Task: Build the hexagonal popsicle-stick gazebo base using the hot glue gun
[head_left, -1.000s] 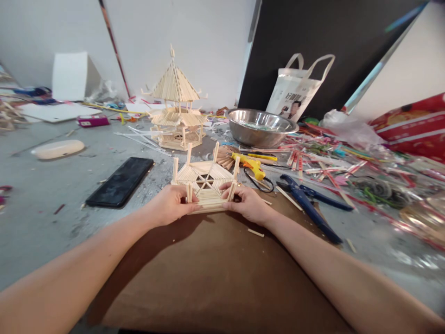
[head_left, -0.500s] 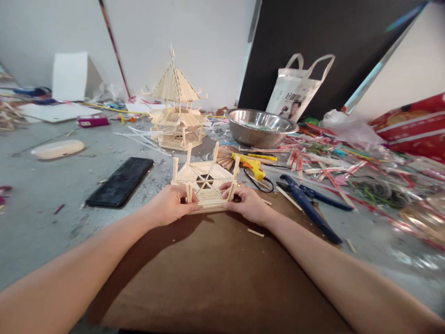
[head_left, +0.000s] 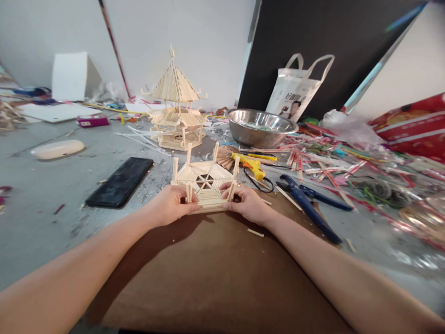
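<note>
A hexagonal base made of pale wooden sticks (head_left: 205, 197), with short upright posts at its corners, is held near the front of the brown board (head_left: 222, 278). My left hand (head_left: 174, 204) grips its near left corner, thumb along the front edge. On the near right corner, my right hand (head_left: 245, 202) is closed in the same way around a post. Some fingers of both hands are hidden behind the posts. Just beyond the base lies a yellow glue gun (head_left: 252, 166). A finished-looking stick pavilion (head_left: 177, 90) with a pointed roof stands farther back.
A black phone (head_left: 120, 182) and a white oval case (head_left: 58, 149) lie at left. Blue-handled cutters (head_left: 313, 206) rest at right, beside scattered straws and scraps (head_left: 323, 157). Behind stand a metal bowl (head_left: 260, 132) and a white bag (head_left: 294, 93).
</note>
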A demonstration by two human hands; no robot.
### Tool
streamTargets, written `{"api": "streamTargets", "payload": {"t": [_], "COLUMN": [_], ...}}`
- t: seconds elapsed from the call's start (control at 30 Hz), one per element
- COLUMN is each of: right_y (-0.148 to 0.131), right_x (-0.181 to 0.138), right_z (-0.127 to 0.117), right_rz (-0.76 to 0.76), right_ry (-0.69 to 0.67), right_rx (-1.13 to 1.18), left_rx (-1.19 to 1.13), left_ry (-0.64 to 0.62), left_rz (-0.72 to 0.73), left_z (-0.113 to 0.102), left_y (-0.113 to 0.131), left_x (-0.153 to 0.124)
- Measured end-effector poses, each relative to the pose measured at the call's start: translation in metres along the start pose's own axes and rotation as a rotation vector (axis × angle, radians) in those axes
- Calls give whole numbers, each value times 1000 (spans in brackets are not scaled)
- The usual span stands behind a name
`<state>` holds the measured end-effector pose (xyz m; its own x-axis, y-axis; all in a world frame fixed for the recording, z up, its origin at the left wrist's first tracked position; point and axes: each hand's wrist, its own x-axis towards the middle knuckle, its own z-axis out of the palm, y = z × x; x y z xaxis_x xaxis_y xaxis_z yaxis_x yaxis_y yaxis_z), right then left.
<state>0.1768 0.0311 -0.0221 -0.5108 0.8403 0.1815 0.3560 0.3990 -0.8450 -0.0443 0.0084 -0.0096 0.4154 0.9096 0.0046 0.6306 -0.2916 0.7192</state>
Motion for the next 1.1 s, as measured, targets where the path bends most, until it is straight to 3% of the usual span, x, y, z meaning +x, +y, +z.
{"api": "streamTargets", "payload": {"t": [0.63, 1.1], "right_y": [-2, 0], "right_x": [-1, -1], "right_z": [1, 1], "right_rz": [20, -11], "right_ry": [20, 8], "right_rx": [2, 35], "left_rx": [-40, -37], "left_ry": [20, 1], "left_rz": [-120, -118], "left_z": [1, 0], "left_y": [0, -2], "left_x": [1, 0]}}
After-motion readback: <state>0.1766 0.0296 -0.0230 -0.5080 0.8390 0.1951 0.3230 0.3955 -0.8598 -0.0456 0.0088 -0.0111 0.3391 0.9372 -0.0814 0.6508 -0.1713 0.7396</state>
